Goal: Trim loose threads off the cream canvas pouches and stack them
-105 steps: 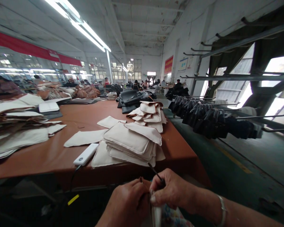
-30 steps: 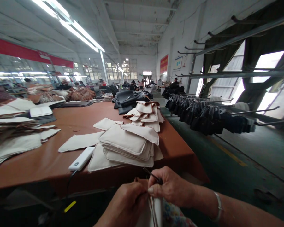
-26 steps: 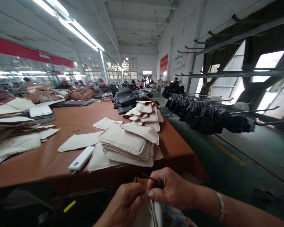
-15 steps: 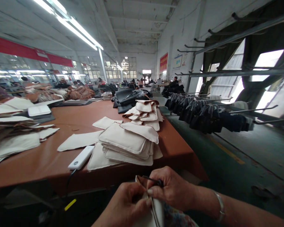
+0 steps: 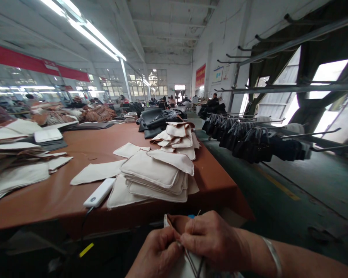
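Cream-brown piece (image 5: 178, 223) pinched by fingers of left hand (image 5: 159, 251) and right hand (image 5: 216, 241), held nearside of cream stack (image 5: 150, 170); white device (image 5: 100, 192) seen on tabletop (image 5: 101, 139) just beside stack.

Held piece (image 5: 182, 267) is showing matt cloth and leather-like backing (image 5: 180, 221); worktop (image 5: 95, 141) is looking smooth, faintly glossy; bracelet (image 5: 273, 255) is gleaming, metallic.

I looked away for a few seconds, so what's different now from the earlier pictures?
The right hand has shifted slightly right and rolled, showing more of its back; the dark tool it gripped no longer points up-left, and whether it is still held is unclear. More of the piece's brown side shows. The left hand still pinches the piece; the stack is unmoved.
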`<action>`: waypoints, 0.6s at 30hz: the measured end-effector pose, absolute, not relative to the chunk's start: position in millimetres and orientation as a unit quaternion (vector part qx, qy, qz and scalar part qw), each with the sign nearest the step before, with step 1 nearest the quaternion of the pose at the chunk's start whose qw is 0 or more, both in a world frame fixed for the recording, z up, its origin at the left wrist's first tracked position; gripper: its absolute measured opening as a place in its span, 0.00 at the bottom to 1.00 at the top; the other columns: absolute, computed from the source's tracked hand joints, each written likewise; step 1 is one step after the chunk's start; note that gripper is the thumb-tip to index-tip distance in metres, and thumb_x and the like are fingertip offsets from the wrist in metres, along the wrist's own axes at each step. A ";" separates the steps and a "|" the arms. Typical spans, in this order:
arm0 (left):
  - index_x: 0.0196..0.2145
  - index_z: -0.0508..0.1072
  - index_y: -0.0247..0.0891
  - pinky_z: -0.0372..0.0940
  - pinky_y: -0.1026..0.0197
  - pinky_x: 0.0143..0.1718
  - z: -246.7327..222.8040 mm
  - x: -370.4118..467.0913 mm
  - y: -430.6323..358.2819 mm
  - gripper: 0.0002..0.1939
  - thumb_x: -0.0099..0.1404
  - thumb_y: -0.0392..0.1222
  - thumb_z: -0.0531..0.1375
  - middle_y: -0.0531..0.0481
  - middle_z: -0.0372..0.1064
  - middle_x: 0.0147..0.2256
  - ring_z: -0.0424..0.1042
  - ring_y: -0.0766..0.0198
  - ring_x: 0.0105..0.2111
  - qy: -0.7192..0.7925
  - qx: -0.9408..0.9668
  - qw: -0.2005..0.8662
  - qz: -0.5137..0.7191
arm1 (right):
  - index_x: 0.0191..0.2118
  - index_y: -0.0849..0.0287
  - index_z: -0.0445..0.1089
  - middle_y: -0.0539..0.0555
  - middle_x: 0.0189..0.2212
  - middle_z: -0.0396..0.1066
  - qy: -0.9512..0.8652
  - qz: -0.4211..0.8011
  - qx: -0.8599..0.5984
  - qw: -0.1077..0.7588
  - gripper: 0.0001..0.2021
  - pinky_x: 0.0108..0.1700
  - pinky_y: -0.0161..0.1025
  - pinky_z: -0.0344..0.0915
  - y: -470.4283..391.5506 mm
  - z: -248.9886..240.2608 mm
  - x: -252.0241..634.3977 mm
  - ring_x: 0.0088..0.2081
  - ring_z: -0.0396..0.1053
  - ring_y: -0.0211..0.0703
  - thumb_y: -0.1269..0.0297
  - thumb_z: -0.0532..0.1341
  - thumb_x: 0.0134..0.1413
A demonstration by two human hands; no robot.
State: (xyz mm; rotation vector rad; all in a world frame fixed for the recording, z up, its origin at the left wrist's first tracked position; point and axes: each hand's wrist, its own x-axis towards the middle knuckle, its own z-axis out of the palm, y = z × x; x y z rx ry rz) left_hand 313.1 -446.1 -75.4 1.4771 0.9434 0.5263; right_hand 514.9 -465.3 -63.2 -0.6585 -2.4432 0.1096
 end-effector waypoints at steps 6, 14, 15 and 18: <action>0.25 0.70 0.34 0.46 0.66 0.24 -59.9 312.1 -456.9 0.09 0.52 0.44 0.63 0.55 0.61 0.22 0.54 0.69 0.23 0.401 0.601 0.656 0.220 | 0.40 0.61 0.71 0.51 0.25 0.69 -0.942 -0.077 -0.190 0.265 0.06 0.28 0.39 0.58 -470.3 -66.0 527.8 0.26 0.64 0.40 0.68 0.57 0.63; 0.23 0.66 0.35 0.43 0.67 0.22 -69.7 311.6 -450.0 0.28 0.52 0.64 0.67 0.57 0.55 0.20 0.50 0.72 0.21 0.379 0.566 0.693 0.236 | 0.44 0.62 0.72 0.55 0.28 0.73 -0.940 -0.119 -0.173 0.270 0.09 0.24 0.39 0.55 -472.0 -59.4 533.7 0.25 0.65 0.41 0.69 0.56 0.63; 0.23 0.66 0.35 0.43 0.67 0.22 -72.0 311.1 -449.5 0.29 0.52 0.65 0.67 0.57 0.56 0.20 0.50 0.72 0.21 0.381 0.573 0.686 0.236 | 0.45 0.63 0.72 0.55 0.29 0.73 -0.941 -0.079 -0.183 0.275 0.10 0.26 0.38 0.57 -473.0 -60.8 533.9 0.26 0.66 0.41 0.69 0.55 0.64; 0.24 0.66 0.35 0.45 0.67 0.22 -69.4 308.1 -452.4 0.28 0.56 0.65 0.65 0.57 0.56 0.21 0.50 0.71 0.21 0.393 0.603 0.643 0.262 | 0.44 0.64 0.72 0.58 0.33 0.73 -0.885 0.153 -0.247 0.364 0.13 0.34 0.36 0.64 -476.3 -63.3 534.7 0.33 0.70 0.42 0.64 0.53 0.66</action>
